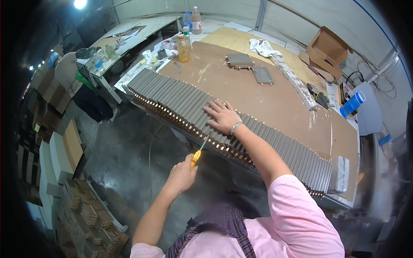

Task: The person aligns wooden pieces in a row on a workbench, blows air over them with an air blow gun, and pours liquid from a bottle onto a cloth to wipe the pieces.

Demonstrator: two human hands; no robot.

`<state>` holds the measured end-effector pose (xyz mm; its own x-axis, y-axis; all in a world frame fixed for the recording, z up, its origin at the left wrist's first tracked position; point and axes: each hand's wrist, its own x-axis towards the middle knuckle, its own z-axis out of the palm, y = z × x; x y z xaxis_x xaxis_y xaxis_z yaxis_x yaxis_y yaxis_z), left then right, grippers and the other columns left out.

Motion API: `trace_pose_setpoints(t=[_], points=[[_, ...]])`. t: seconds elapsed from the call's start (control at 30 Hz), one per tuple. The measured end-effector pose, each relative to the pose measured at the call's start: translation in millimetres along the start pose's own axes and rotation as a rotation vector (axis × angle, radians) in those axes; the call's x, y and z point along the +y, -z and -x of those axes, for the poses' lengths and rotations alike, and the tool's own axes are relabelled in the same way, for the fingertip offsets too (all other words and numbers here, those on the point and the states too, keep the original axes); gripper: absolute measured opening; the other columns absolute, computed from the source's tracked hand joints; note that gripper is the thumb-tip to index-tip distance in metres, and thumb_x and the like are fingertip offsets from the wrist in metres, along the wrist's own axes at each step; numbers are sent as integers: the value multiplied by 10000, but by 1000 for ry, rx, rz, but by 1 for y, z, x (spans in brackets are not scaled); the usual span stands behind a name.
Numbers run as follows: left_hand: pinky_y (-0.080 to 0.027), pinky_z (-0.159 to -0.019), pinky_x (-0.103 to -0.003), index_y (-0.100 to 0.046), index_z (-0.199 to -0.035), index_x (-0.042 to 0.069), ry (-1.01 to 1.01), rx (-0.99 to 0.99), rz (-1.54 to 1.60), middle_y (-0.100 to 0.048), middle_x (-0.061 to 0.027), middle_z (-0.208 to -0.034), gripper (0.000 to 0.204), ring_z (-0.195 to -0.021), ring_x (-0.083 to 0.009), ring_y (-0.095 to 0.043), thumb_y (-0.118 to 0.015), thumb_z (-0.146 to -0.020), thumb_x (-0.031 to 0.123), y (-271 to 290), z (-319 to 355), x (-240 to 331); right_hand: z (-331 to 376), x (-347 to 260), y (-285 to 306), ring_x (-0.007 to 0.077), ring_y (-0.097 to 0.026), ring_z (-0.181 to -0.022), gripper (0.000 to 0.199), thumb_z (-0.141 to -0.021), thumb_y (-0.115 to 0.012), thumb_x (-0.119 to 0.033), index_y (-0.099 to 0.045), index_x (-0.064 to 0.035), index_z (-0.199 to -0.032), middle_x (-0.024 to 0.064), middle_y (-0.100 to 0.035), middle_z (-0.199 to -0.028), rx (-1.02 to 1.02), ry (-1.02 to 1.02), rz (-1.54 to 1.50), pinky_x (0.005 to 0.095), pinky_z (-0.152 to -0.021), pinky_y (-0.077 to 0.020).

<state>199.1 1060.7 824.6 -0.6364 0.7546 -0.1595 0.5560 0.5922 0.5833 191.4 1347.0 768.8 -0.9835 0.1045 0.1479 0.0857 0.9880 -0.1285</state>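
Observation:
A long row of narrow grey-brown slats point(180, 96) is packed side by side along the table's near edge, with small pale peg-like tips sticking out of their ends. My right hand point(222, 117) lies on top of the row near its middle, fingers spread. Below it, just off the table edge, my left hand point(181, 175) is closed round the yellow handle of a tool point(196, 158) with a thin metal shaft. The shaft points up at the slat ends; whether its tip touches them I cannot tell.
Two small grey panels point(262, 75) lie on the brown tabletop point(206, 56). Bottles point(196, 21) stand at the back left, and an open cardboard box point(329, 51) at the back right. A wrapped block point(340, 174) ends the row. Another person point(75, 81) bends over a table further left.

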Motion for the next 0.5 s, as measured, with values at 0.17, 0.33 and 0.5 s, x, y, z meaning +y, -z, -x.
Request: trace_pose_setpoints(t=[0.17,0.33,0.5], points=[[-483,-822,-510,-463,-1270,8,46,38,39,-636,-307,-951,428,-954,-474,-601,-596,-882,128,-2,-9,1,-1,5,-5,270,-234,-1443,600,-938,-460,-474,-360,-221,-1472,94,-305,-1547,29,8,-2,486,-1169,-164],[-469,-790,-546,-460,-1252,22,107,111,104,-643,-294,-920,391,-907,-489,-594,-575,-902,153,6,-28,-20,-4,5,-8,275,-229,-1443,613,-935,-445,-491,-369,-195,-1467,98,-296,-1550,44,46,-10,455,-1172,-173],[-516,-657,-352,-491,-1221,-16,111,150,149,-670,-139,-785,332,-692,-229,-671,-550,-905,65,-1,-43,-30,-4,4,-6,278,-240,-1436,612,-930,-447,-491,-373,-203,-1465,98,-301,-1545,51,34,-37,454,-1171,-183]])
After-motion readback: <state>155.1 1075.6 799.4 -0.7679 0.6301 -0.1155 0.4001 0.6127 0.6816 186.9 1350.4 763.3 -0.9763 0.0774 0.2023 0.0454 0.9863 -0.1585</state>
